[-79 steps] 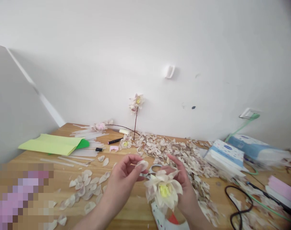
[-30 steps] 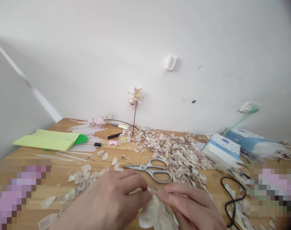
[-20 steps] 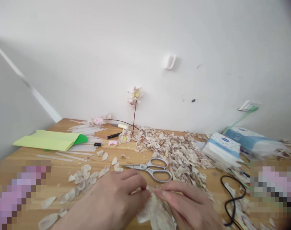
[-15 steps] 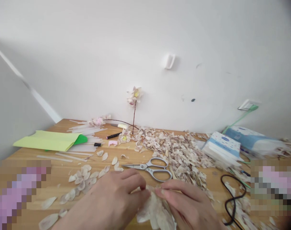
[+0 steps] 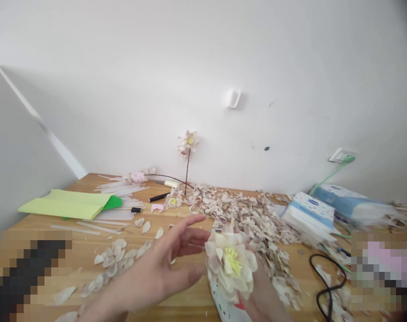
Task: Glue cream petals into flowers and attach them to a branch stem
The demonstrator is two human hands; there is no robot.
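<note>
My right hand (image 5: 262,297) holds up a cream paper flower (image 5: 231,264) with a yellow centre, facing me; most of the hand is hidden behind the bloom. Just left of the flower is my left hand (image 5: 156,273), fingers stretched out and apart, fingertips close to the petals, holding nothing. Loose cut petals (image 5: 112,259) lie on the wooden table (image 5: 89,241) to the left. A white object with red dots (image 5: 225,308) shows below the flower.
A heap of petal scraps (image 5: 247,210) spreads behind the hands. A finished flower on a stem (image 5: 188,142) leans on the wall. Green paper (image 5: 69,203), glue sticks, markers sit at left. Tissue packs (image 5: 312,212) and a black cable (image 5: 324,281) lie at right.
Both hands were pressed on the flower low over the table; now the right hand has lifted it to face me and the left has let go and opened. The scissors are now hidden.
</note>
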